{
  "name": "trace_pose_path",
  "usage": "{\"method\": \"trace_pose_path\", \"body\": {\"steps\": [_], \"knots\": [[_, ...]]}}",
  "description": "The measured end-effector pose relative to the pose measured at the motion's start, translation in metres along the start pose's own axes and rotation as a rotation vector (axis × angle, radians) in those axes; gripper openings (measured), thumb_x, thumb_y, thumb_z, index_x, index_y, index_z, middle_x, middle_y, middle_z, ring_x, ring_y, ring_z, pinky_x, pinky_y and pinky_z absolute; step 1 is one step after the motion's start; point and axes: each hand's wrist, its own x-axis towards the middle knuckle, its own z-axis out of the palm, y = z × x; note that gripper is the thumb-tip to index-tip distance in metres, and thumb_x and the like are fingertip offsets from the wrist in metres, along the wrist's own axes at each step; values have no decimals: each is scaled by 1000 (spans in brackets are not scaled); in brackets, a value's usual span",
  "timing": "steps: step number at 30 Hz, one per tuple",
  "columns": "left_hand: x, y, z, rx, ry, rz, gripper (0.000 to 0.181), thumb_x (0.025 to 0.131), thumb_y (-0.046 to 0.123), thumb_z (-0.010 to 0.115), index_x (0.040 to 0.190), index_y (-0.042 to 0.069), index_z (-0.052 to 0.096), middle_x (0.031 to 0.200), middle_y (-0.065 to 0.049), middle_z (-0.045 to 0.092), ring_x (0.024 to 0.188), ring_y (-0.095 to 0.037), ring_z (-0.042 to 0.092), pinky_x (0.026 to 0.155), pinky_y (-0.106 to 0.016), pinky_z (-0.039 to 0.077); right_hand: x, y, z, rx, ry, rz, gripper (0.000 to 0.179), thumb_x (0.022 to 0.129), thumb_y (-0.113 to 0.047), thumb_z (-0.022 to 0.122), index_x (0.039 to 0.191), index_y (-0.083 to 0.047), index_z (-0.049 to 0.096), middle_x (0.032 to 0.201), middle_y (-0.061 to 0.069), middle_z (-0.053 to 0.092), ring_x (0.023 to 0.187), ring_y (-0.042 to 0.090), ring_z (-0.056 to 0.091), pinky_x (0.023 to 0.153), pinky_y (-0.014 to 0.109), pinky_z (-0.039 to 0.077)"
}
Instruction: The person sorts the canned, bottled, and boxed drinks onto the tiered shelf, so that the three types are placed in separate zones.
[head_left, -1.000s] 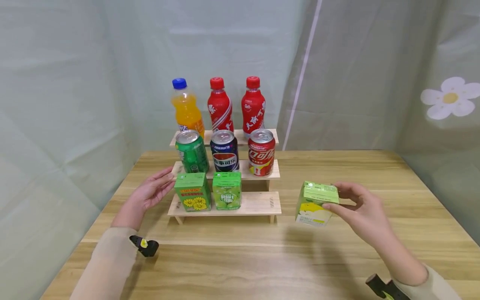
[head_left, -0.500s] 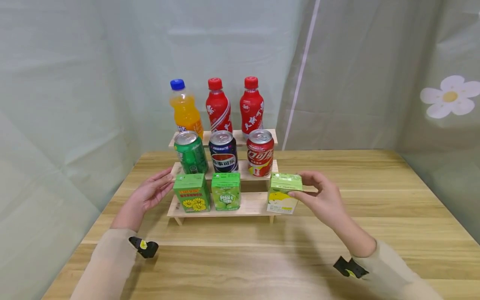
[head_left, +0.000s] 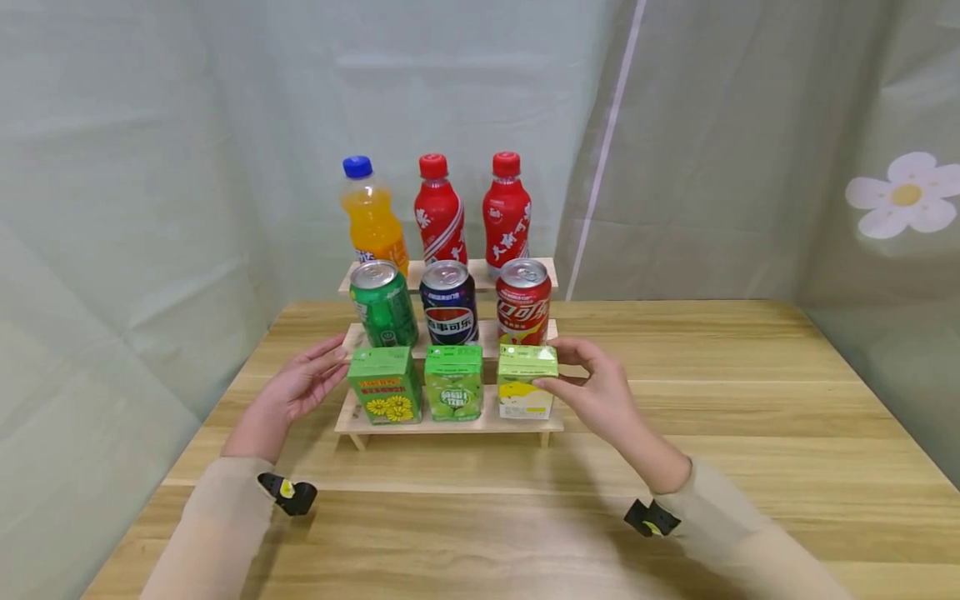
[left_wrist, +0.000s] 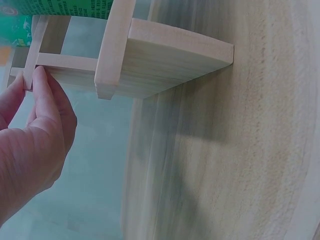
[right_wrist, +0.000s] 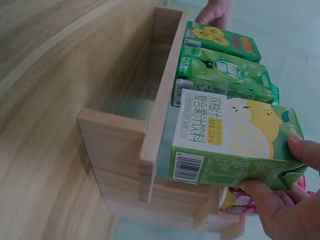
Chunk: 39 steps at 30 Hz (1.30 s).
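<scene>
My right hand (head_left: 600, 392) pinches a pale green and white juice box (head_left: 527, 392) between thumb and fingers, over the right end of the lowest shelf. In the right wrist view a narrow gap shows between the box's base and the shelf board (right_wrist: 160, 110). At the other side, my left hand (head_left: 306, 379) pinches the left end of the middle shelf of the wooden rack (left_wrist: 107, 55). Left of the held box stand a green grape-picture juice box (head_left: 453, 387) and a green box with yellow flowers (head_left: 386, 392).
Behind stand a green can (head_left: 384, 308), a dark blue can (head_left: 450, 308) and a red can (head_left: 523, 300) on the middle shelf. An orange soda bottle (head_left: 375, 221) and two red bottles (head_left: 440, 212) fill the top shelf. The rack rests on a wooden table (head_left: 450, 517); curtains hang behind.
My right hand has carried the pale green juice box leftward from beside the rack to above the lowest shelf's right end. The left hand keeps its place at the rack.
</scene>
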Motion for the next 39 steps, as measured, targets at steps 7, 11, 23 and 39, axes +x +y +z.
{"method": "trace_pose_path", "body": {"steps": [7, 11, 23, 39], "knots": [[-1, -1, 1, -2, -8, -8, 31, 98, 1, 46, 99, 18, 72, 97, -1, 67, 88, -9, 67, 85, -18, 56, 0, 1, 7, -17, -6, 40, 44, 74, 3, 78, 114, 1, 61, 108, 19, 65, 98, 28, 62, 81, 31, 60], [-1, -1, 0, -3, -10, -7, 32, 98, 1, 46, 99, 18, 73, 97, 0, 67, 87, -9, 66, 86, -17, 55, 0, 0, 9, -28, -10, 37, 44, 74, 2, 78, 115, 0, 61, 108, 18, 65, 98, 29, 62, 81, 32, 60], [0, 0, -1, -9, -23, -12, 32, 99, 1, 45, 100, 18, 72, 95, -2, 68, 87, -9, 67, 84, -17, 55, 3, 0, 10, -42, -30, 27, 45, 76, -2, 78, 117, -1, 60, 107, 16, 64, 96, 28, 62, 80, 36, 60], [-4, 0, -4, 306, 145, 12, 14, 95, 9, 58, 105, 18, 61, 89, 9, 67, 83, -3, 67, 82, -19, 57, 11, 16, 9, -38, -135, 32, 49, 81, -8, 75, 125, -1, 56, 117, 20, 63, 106, 33, 61, 89, 41, 57]]}}
